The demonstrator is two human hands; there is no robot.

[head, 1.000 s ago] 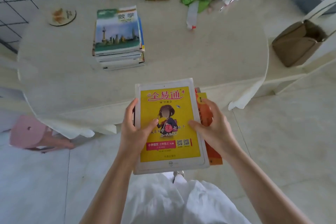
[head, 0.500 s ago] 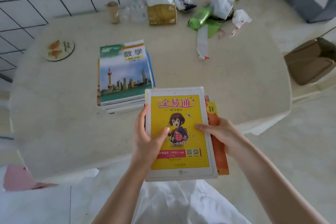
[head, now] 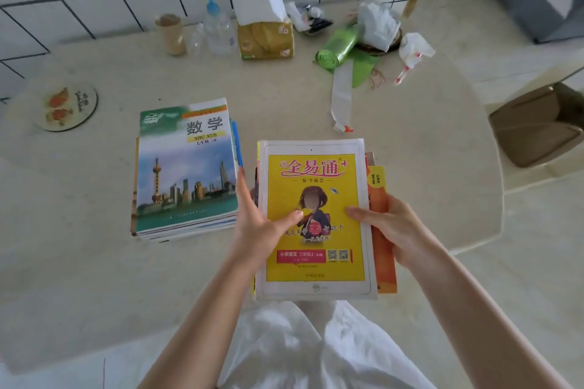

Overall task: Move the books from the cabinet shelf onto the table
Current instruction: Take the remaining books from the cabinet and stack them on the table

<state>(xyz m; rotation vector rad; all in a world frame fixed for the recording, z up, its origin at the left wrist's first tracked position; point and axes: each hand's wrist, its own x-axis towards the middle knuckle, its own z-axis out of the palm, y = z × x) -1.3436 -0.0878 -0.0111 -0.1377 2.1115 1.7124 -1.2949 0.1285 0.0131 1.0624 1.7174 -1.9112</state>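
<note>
I hold a small stack of books with both hands over the near part of the table [head: 94, 278]. Its top book is yellow with a white border [head: 316, 186]; an orange book [head: 380, 199] sticks out beneath it on the right. My left hand [head: 259, 230] grips the stack's left edge, thumb on the yellow cover. My right hand [head: 388, 230] grips the right edge, thumb on the cover. To the left, a taller stack of books [head: 186, 167] lies on the table, topped by a maths textbook with a city skyline.
Along the tiled wall stand a paper cup [head: 170, 33], a clear bottle [head: 218, 28] and a tissue box [head: 265, 35]. Green bags [head: 338, 47] and wrappers lie at the back right. A round coaster [head: 68, 106] sits far left. A brown stool [head: 537, 126] is right of the table.
I have come closer to the table, and the held stack has moved forward from over the floor to over the tabletop, beside the taller stack. Both hands keep their grip.
</note>
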